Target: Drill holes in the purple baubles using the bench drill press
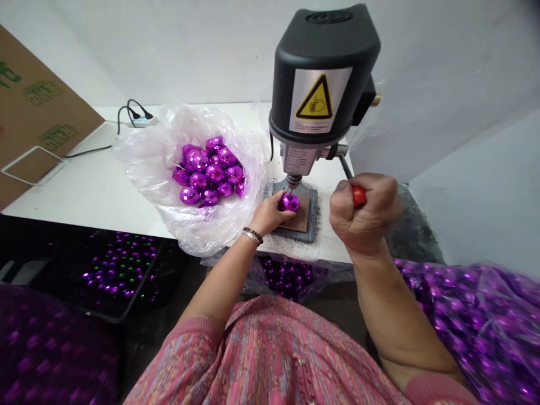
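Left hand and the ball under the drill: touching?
Touching. The head view shows the left hand's thumb and a finger against the ball, no gap visible.

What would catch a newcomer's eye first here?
Likely the black drill press with its yellow warning triangle, right of top centre. Below it, the left hand holds a shiny purple ball while, to the right, the right hand grips a red knob. More purple balls lie in the plastic bag at left.

Blurred at its outer edge, the right hand (369, 222) partly hides the red knob (359, 196).
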Motion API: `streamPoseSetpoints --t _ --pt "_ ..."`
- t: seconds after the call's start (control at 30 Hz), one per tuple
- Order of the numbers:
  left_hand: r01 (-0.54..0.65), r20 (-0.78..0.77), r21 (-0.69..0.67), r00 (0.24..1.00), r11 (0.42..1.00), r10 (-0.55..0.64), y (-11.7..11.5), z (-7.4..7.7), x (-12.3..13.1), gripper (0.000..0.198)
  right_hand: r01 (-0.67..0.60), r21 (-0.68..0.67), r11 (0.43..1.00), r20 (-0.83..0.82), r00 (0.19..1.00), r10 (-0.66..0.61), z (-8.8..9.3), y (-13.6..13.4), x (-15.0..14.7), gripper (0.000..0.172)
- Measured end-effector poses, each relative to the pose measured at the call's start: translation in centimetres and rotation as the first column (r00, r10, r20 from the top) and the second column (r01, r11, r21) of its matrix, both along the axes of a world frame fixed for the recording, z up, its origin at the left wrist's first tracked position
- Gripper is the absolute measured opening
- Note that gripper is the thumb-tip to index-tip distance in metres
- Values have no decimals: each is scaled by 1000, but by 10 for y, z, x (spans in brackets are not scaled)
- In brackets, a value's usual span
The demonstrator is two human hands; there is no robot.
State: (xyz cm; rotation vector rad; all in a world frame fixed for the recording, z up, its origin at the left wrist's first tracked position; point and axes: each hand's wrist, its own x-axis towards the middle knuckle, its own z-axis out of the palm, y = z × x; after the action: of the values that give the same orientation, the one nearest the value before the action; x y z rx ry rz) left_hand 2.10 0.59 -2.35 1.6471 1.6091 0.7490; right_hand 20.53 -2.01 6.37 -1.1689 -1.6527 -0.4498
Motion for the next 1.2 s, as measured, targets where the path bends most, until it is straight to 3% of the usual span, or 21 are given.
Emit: streamPoseSetpoints --t 0.2,0.63,0.7,0.8,0.9,0.97,1.1,1.17,1.2 --pt "6 -2 2 1000 1000 -6 -3 6 0 69 -34 102 994 -52 998 39 -14 4 -3 9" --pt "14 17 30 1000 999 -14 -6 8 0 65 -81 230 970 -131 985 114 -22 4 -14 10" --pt "25 16 27 1000 999 -26 -6 8 0 63 -67 251 966 -154 982 108 -13 5 -15 10" --pt "29 25 22 999 999 -30 -6 9 0 63 -29 241 970 -215 973 82 17 11 -16 13" --pt "31 42 38 999 999 -33 -13 10 -4 62 -54 96 994 -304 949 81 52 20 -15 20" --pt "80 55 63 995 995 -84 -24 12 -11 62 -70 4 998 -335 940 68 65 24 -14 22" --pt "286 132 36 948 958 -288 -56 24 -36 76 -80 -15 997 -350 934 70 67 25 -14 20" --pt "274 215 -10 940 962 -266 -64 34 -52 79 -86 16 996 -355 931 86 64 24 -14 20" --pt "204 242 -17 951 979 -194 -64 39 -60 73 -91 29 995 -356 930 95 62 24 -14 20"
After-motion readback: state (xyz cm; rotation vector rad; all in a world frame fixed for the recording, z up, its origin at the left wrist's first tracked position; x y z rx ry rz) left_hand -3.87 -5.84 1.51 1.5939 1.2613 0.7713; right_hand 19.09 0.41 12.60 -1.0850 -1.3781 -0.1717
